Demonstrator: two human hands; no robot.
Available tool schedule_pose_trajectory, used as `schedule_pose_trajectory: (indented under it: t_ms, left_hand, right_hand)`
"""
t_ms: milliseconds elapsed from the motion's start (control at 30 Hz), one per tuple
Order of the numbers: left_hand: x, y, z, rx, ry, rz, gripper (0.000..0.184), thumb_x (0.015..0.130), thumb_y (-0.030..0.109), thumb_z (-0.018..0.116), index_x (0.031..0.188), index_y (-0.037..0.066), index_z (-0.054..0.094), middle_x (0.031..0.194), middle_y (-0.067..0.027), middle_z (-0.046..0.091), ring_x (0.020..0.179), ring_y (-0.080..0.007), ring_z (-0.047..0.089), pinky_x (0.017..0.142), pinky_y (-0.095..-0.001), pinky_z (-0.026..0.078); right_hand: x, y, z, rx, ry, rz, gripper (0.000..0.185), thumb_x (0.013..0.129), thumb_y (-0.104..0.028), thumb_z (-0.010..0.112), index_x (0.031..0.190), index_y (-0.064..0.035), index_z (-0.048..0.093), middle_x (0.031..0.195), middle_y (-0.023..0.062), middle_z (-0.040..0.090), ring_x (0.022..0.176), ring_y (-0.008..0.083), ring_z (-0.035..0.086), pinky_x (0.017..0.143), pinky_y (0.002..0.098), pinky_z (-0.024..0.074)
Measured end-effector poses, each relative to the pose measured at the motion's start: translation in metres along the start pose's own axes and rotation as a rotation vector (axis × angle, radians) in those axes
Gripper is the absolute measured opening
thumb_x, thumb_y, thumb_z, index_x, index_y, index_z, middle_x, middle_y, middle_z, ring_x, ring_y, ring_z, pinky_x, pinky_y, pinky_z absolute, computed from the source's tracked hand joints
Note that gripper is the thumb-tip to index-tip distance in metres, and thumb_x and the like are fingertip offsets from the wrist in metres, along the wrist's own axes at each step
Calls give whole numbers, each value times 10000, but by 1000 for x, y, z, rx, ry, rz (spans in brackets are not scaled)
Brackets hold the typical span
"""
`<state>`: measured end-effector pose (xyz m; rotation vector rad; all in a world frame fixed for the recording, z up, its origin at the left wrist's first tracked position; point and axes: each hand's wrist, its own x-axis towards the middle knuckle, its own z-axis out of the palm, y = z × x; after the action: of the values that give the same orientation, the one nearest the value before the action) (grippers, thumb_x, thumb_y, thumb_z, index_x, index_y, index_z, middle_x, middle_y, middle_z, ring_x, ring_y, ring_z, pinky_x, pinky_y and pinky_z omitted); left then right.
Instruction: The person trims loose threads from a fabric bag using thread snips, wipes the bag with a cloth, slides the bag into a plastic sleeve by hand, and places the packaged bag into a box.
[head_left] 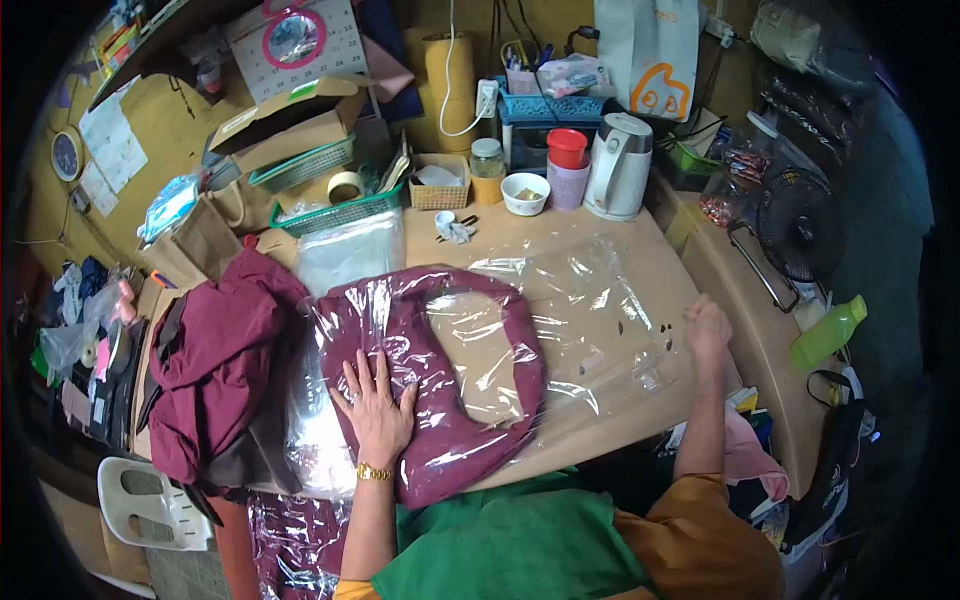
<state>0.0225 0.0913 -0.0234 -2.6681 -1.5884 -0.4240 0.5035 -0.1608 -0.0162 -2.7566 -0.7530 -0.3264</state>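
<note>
A curved maroon piece point(465, 460) lies inside a clear plastic bag point(590, 300) on the brown table point(560, 445). My left hand point(378, 405), with a gold watch at the wrist, lies flat on the bagged piece, its fingers spread. At the table's right side, my right hand point(708, 325) is closed near the bag's right edge; whether it grips the plastic is too small to make out. Left of the bagged piece, maroon cloth point(225, 340) is heaped, and more clear plastic point(350, 250) lies behind and beneath.
Along the table's back stand a green basket point(335, 212), a wicker basket point(438, 190), a jar point(488, 170), a white bowl point(525, 195), a red-lidded cup point(568, 170) and a kettle point(617, 165). To the right are a fan point(803, 228) and a green bottle point(828, 333).
</note>
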Motion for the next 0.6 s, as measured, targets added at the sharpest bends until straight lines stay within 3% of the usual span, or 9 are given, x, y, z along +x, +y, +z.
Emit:
schedule_pose_trajectory:
  t_ms: [33, 100, 167, 233, 333, 400, 467, 533, 600]
  left_hand:
    - [0, 0, 2, -2, 10, 0, 732, 942, 529, 508, 1530, 127, 339, 1607, -172, 233, 1494, -387, 158, 1166, -641, 59]
    - [1, 1, 1, 5, 9, 10, 726, 940, 527, 510, 1523, 124, 355, 1605, -172, 241, 1491, -388, 166, 1170, -633, 68]
    - [2, 1, 1, 23, 9, 16, 726, 940, 526, 512, 1523, 123, 355, 1602, -171, 247, 1490, -388, 170, 1170, -632, 74]
    - [2, -1, 2, 27, 6, 22, 726, 940, 527, 511, 1524, 126, 354, 1602, -168, 250, 1490, -385, 173, 1172, -628, 75]
    - [1, 2, 0, 25, -2, 7, 720, 941, 515, 515, 1527, 132, 347, 1604, -150, 254, 1492, -371, 177, 1175, -619, 83]
    - [1, 1, -4, 20, -13, -10, 708, 944, 514, 510, 1526, 142, 350, 1603, -136, 265, 1494, -358, 180, 1178, -610, 89]
    - [2, 2, -4, 24, -7, -9, 707, 945, 518, 507, 1525, 146, 351, 1602, -136, 268, 1493, -357, 181, 1178, -610, 89]
    - [0, 1, -5, 25, -1, -13, 706, 945, 522, 504, 1525, 149, 353, 1601, -137, 270, 1493, -356, 183, 1178, -610, 89]
    - [2, 0, -5, 28, -12, -19, 707, 944, 522, 505, 1526, 151, 351, 1602, -137, 265, 1495, -354, 175, 1177, -612, 89]
  right_hand:
    - [6, -12, -24, -4, 9, 4, 285, 909, -280, 633, 1003, -12, 634, 943, 131, 702, 858, 248, 670, 770, 400, 511]
    - [10, -68, -52, 453, -9, -33, 431, 913, -365, 618, 1150, -5, 613, 1129, 194, 677, 1081, 323, 641, 907, 428, 489]
    - [37, -116, -25, 616, -300, -156, 737, 908, -460, 626, 1418, 36, 430, 1450, 236, 472, 1319, 331, 492, 1089, 394, 379]
    - [32, -183, -27, 844, -472, -186, 849, 884, -455, 682, 1475, 46, 334, 1501, 243, 396, 1295, 328, 506, 1094, 391, 377]
    - [54, -220, 72, 863, -320, -439, 794, 856, -403, 731, 1431, 38, 405, 1390, 211, 519, 1157, 276, 597, 989, 386, 470]
    - [68, -234, 67, 1229, -1164, -437, 574, 840, -260, 756, 1295, -13, 510, 1115, 128, 658, 980, 183, 635, 823, 311, 527]
    - [111, -215, 83, 1392, -674, 73, 401, 849, -217, 733, 1150, -12, 565, 905, 54, 675, 756, 84, 600, 629, 260, 498]
    - [160, -171, 112, 1316, -10, 320, 489, 855, -275, 727, 1211, 10, 549, 1029, 138, 676, 894, 184, 645, 759, 316, 528]
    - [155, -174, 85, 1101, 102, 236, 554, 850, -318, 730, 1241, 21, 531, 1088, 170, 663, 966, 239, 640, 832, 346, 518]
